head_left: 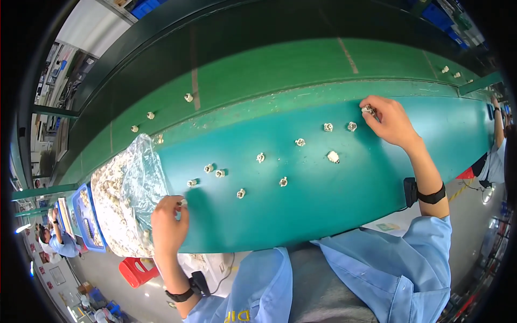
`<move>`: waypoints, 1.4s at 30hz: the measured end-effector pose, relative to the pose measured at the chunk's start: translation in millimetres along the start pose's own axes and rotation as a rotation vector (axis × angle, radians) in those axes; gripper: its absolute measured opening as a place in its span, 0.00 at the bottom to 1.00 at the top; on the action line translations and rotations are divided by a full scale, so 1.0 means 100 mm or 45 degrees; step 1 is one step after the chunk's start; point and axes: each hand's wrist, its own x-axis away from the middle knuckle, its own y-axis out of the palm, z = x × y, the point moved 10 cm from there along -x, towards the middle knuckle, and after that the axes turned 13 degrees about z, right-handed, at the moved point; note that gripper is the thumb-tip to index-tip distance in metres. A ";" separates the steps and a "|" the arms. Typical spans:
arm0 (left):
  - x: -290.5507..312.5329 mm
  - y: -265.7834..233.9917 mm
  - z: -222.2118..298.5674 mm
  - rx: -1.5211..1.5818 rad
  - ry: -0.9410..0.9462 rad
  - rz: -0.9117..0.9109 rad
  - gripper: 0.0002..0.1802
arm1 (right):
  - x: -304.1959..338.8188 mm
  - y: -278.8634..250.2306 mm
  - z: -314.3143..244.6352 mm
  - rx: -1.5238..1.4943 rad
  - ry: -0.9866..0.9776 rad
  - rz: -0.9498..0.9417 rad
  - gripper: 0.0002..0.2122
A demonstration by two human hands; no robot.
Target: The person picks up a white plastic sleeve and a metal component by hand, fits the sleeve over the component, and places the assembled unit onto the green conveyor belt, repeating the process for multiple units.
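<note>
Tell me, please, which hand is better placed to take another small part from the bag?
The left hand, I would judge: it rests at the open clear bag of small parts, one piece at its fingertips. The right hand is far across the green table, holding a part at the far edge.

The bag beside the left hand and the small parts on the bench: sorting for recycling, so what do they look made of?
Bag: thin clear plastic film, glossy and crinkled, contents showing through. Small parts: pale, off-white, slightly shiny; likely plastic or light metal, too small to tell.
</note>
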 end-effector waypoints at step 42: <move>-2.27 0.25 -1.38 -0.249 0.195 0.192 0.12 | -1.08 2.37 -2.69 0.190 -0.685 -0.770 0.09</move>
